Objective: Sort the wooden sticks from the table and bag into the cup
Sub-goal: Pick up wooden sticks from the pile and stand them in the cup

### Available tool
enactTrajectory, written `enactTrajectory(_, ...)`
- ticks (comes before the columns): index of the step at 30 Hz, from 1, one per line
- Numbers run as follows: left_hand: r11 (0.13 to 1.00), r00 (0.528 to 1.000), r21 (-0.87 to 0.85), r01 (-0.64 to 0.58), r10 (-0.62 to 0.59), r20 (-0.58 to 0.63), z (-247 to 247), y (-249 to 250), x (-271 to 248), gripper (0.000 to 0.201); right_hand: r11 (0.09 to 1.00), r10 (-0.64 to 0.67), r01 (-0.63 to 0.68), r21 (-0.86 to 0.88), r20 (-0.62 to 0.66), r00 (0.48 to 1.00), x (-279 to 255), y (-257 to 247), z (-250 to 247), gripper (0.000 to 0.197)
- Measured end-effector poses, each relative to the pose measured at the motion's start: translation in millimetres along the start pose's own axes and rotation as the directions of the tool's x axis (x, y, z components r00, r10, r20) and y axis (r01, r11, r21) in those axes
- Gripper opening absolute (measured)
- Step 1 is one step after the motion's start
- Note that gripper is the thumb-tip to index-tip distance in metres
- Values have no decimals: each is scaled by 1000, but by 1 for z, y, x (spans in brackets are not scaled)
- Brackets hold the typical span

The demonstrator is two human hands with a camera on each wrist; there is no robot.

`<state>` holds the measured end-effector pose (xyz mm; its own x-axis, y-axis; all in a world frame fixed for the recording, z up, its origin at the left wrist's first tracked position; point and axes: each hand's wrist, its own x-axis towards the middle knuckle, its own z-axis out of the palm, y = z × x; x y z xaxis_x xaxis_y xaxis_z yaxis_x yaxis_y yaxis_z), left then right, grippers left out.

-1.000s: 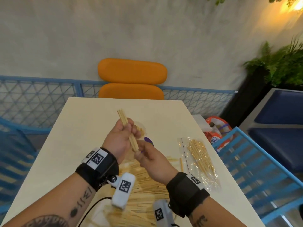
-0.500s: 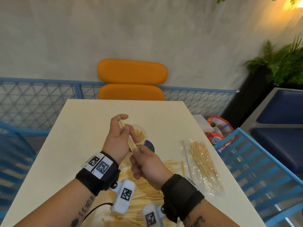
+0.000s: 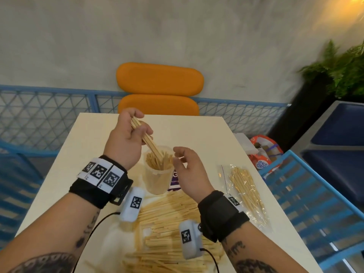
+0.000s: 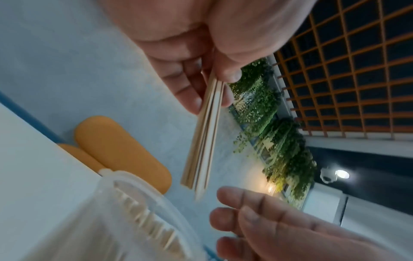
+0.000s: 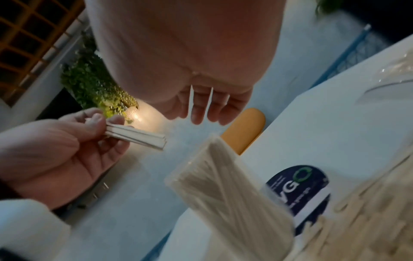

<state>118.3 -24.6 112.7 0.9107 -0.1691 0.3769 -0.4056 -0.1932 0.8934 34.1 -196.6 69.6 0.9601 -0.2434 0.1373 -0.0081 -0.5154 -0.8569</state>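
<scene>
My left hand pinches a small bundle of wooden sticks, tilted with its lower end over the mouth of the clear plastic cup. The cup stands upright mid-table and holds several sticks. In the left wrist view the bundle hangs just above the cup rim. My right hand hovers right of the cup, fingers relaxed and holding nothing. A loose pile of sticks lies on the table in front of me. A clear bag of sticks lies to the right.
The cream table runs to a far edge with an orange chair behind it. Blue mesh railing lies to the left, blue chair slats to the right. A purple sticker sits beside the cup. A printed bag rests past the right edge.
My right hand has let go of the bundle and drawn off to the right. My left hand has raised the bundle and tipped its lower end over the cup.
</scene>
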Motion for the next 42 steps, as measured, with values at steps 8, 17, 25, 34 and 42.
enactTrajectory(8, 963, 989, 268, -1, -39, 145, 17, -26, -14, 26, 946, -69, 121, -301, 178, 982, -1, 23, 9, 46)
enactTrajectory(17, 780, 933, 612, -133, -110, 343, 30, -63, -33, 27, 989, -106, 113, -95, 72, 992, -3, 30, 4, 47)
enactTrajectory(25, 857, 891, 467, -215, -23, 453, 22, -79, -36, 70, 985, 164, -171, -12, -229, 959, -13, 75, -34, 46)
enactTrajectory(34, 963, 997, 263, 60, -71, 33, -9, -68, -51, 24, 878, 224, -126, -461, 164, 961, -27, 77, -9, 33)
enactTrajectory(42, 691, 842, 655, 305, -517, 153, -26, -107, -92, 32, 661, 101, 285, -694, 458, 883, -34, 45, 46, 35)
